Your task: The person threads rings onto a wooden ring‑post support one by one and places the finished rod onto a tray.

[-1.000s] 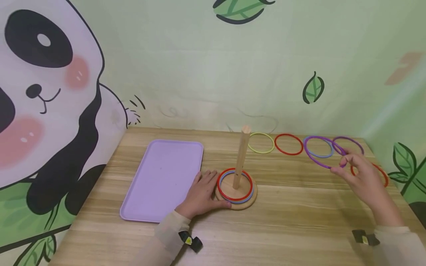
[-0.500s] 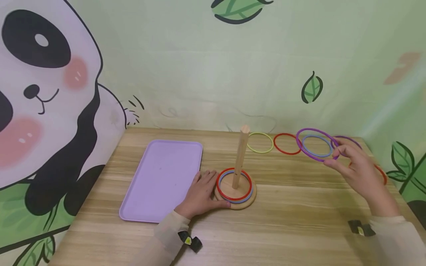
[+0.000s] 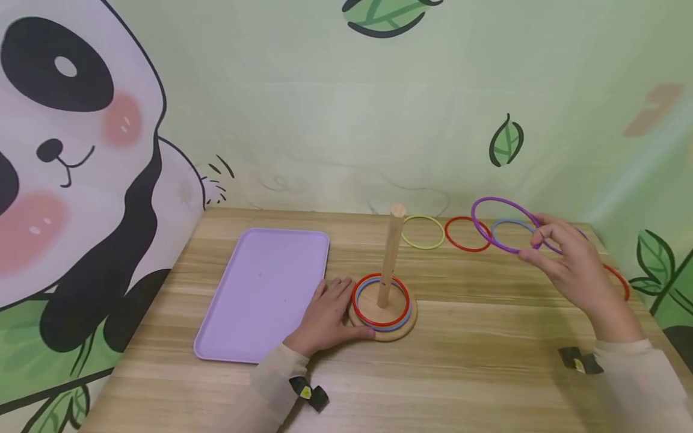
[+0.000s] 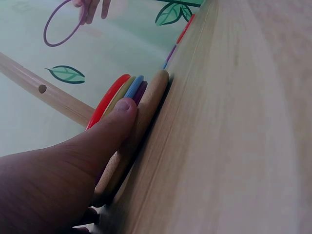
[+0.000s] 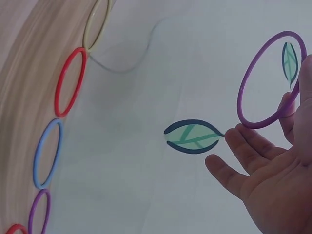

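Observation:
My left hand (image 3: 327, 319) rests against the left side of the round wooden base (image 3: 411, 319), its fingers fairly straight and its thumb along the front edge. A wooden peg (image 3: 390, 258) rises from the base. Red, yellow, blue and purple rings lie stacked round the peg, the red ring (image 4: 107, 97) uppermost. Off to the right, above the table, my right hand (image 3: 574, 270) pinches a purple ring (image 3: 492, 198) between thumb and index finger. That ring hangs tilted, apart from the peg. In the right wrist view, the other fingers of the hand are spread.
A purple tray (image 3: 260, 294) lies left of the base. Along the table's back edge lie a yellow ring (image 3: 423, 248), a red ring (image 3: 460, 249) and a blue ring (image 3: 511, 221). Another purple ring (image 5: 30, 214) and a red ring (image 3: 619, 278) are partly hidden behind my right hand.
My right hand has lifted the purple ring higher and carried it slightly left and away from me. The left hand stays in place at the base.

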A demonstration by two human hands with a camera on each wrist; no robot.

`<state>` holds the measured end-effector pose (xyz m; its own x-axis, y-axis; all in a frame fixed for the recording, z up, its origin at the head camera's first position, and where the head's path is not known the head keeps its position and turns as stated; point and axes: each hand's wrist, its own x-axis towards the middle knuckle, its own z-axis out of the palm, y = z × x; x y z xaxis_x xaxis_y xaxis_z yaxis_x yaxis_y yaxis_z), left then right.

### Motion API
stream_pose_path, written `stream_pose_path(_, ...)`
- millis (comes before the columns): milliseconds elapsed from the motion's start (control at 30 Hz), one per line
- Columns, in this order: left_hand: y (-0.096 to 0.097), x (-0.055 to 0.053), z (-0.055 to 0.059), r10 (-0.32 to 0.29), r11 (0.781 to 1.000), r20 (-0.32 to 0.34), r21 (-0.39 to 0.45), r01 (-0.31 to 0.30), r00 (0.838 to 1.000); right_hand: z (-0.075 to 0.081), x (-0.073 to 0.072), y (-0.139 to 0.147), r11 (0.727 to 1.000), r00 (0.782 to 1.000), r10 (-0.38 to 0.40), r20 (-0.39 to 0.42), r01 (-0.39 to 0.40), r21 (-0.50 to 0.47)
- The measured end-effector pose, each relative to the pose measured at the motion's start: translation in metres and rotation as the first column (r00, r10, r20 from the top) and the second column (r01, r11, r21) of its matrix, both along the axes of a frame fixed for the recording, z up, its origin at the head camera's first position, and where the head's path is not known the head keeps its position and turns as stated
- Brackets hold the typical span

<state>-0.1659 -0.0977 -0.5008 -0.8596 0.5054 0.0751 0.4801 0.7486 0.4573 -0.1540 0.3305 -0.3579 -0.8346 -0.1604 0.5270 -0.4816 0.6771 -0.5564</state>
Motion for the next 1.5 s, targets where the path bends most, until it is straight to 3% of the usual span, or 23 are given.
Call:
stream_pose_path(400,-0.002,0.000,0.000,0.002,1.000,0.008,0.003,-0.002,1.000,0.022,-0.008,-0.015,0.999,0.998,0.046,-0.051,-0.045,0.019)
stream_pose_path(633,-0.003,0.000,0.001,0.005,1.000,0.005,0.006,-0.005,1.000,0.029,-0.010,-0.027,0.997,0.997,0.071,-0.036,-0.070,0.024)
stream_pose_path(967,-0.002,-0.001,0.000,0.004,1.000,0.004,0.003,-0.004,1.000,0.042,-0.009,-0.039,0.998,0.999,0.040,0.009,-0.041,0.052)
stream_pose_path(1300,-0.002,-0.001,-0.001,0.005,1.000,-0.001,0.007,-0.005,1.000,0.049,-0.009,-0.054,0.995,0.990,0.100,-0.095,-0.097,0.035)
stream_pose_path(1500,-0.001,-0.001,-0.001,-0.001,1.000,0.000,0.004,0.001,1.000,0.049,-0.008,-0.064,0.994,0.988,0.106,-0.113,-0.105,0.016)
